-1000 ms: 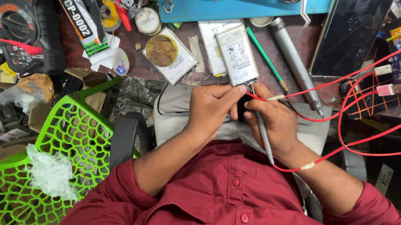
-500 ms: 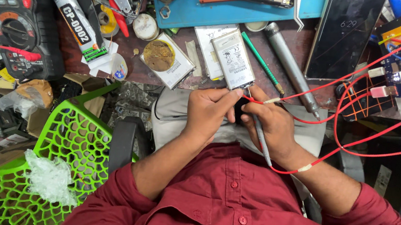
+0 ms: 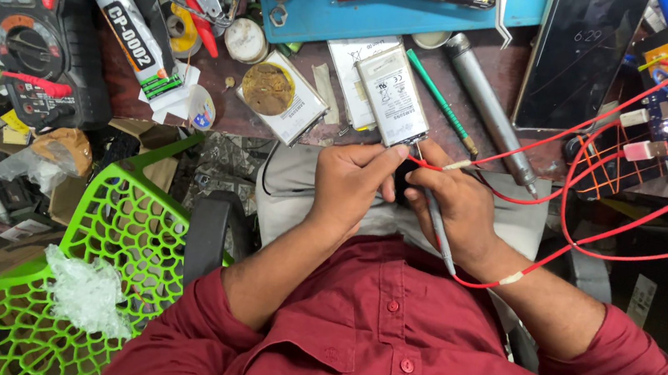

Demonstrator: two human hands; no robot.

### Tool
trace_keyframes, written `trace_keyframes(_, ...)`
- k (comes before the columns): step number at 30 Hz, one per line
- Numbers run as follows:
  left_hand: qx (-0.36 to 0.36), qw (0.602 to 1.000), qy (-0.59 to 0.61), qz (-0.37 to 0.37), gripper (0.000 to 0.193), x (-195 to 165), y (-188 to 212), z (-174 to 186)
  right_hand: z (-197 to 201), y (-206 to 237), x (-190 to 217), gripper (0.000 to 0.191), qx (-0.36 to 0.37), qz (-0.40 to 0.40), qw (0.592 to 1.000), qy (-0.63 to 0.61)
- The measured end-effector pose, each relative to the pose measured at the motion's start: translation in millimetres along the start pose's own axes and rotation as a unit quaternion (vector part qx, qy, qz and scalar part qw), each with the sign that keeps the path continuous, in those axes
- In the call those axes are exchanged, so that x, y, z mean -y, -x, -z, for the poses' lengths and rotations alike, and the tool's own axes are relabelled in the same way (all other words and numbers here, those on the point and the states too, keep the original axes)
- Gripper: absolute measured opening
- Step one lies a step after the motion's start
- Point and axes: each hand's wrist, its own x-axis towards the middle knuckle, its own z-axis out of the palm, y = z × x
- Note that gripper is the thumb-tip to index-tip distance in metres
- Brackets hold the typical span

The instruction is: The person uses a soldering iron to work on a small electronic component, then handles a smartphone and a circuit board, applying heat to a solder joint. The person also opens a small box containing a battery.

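Here, seen from above, the bench items run from largest to smallest:

- The workbench (image 3: 216, 120) spans the top of the view, crowded with tools.
- A green lattice chair (image 3: 107, 229) stands at lower left, with crumpled clear plastic (image 3: 87, 293) lying on it.
- A black multimeter (image 3: 14, 17) sits at the bench's far left.
- A dark phone screen panel (image 3: 579, 60) lies at upper right, beside a blue mat (image 3: 387, 13).
- The left hand (image 3: 355, 186) pinches the near end of a white flat battery (image 3: 392, 94), which rests at the bench edge, just above both hands.
- The right hand (image 3: 453, 205) is closed around a grey probe (image 3: 437, 220), held like a pen, its tip at the battery's lower end.
- A red wire (image 3: 579, 241) trails from the probe toward small circuit boards (image 3: 660, 124) at right.
- An open flux tin (image 3: 267, 88) lies left of the battery.
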Motion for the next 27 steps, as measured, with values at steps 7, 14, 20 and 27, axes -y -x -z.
trace_keyframes(7,-0.018,1.000,-0.003,0.008,0.024,0.5,-0.5,-0.6,-0.9,0.8,-0.5,0.026,-0.006,0.008,1.000,0.004)
trace_keyframes(14,-0.012,1.000,0.002,-0.001,0.025,0.2,-0.7,-1.2,0.0,0.9,-0.2,0.027,-0.010,0.013,1.000,0.015)
trace_keyframes(20,-0.006,1.000,0.004,-0.002,0.028,-1.3,-0.4,-0.8,0.7,-0.1,-0.6,0.026,-0.003,0.009,1.000,0.008)
trace_keyframes(27,-0.006,1.000,-0.001,0.001,0.028,-3.1,1.2,-0.8,0.5,0.1,-1.0,0.026,0.000,0.005,1.000,0.003)
